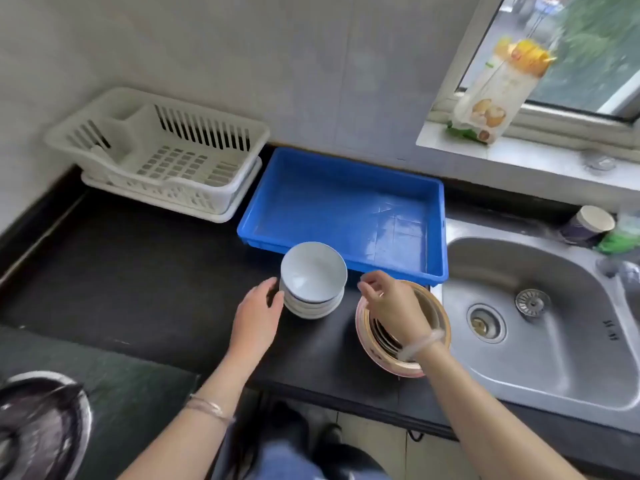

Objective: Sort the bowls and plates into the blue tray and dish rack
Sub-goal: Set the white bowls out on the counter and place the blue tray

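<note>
A stack of several white bowls (pixel 313 280) stands on the black counter just in front of the blue tray (pixel 346 188), which holds nothing. Right of the bowls lies a stack of plates with gold and pink rims (pixel 438 313). The white dish rack (pixel 157 150) sits at the back left and holds no dishes. My left hand (pixel 256 313) is at the left side of the bowl stack, fingers apart, touching or nearly touching it. My right hand (pixel 393 301) hovers over the plates with fingers loosely curled, holding nothing I can see.
A steel sink (pixel 540 317) with a drain and loose strainer lies to the right. A cup (pixel 588 225) and green item stand behind it. A packet (pixel 498 95) leans on the windowsill. A metal pan (pixel 41 420) sits at the lower left. Tiled wall behind.
</note>
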